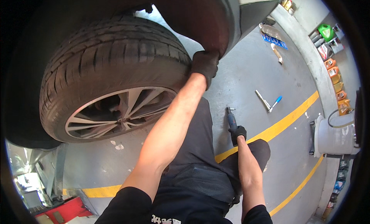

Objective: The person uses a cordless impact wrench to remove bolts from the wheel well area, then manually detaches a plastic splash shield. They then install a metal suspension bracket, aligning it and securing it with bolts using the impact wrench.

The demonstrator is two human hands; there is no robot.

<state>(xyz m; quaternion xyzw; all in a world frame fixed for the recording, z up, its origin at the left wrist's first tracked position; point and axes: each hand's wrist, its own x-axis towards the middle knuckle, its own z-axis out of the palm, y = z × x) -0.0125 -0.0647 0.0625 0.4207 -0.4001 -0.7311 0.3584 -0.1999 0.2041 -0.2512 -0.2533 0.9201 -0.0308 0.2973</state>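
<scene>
My left hand (206, 65), in a black glove, is raised to the lower edge of the car's dark bumper and wheel arch (227, 27). Its fingers curl at that edge and are partly hidden. Beside the forearm stands a tyre (119, 65) on a multi-spoke alloy wheel (125, 118), turned outward in the arch. Low on the right, my gloved right hand (238, 134) is closed round the rear of a blue-and-black power ratchet (231, 118). The tool's head, with a short metal piece on it, points away from me, close over the grey floor.
On the floor to the right lie a metal extension bar (262, 98) and a blue-handled ratchet (275, 103). Farther off are a blue licence plate (274, 41) and a curved brownish piece (276, 55). Bottles (333, 71) line the wall near a grey machine (335, 133). A red object (67, 211) sits lower left.
</scene>
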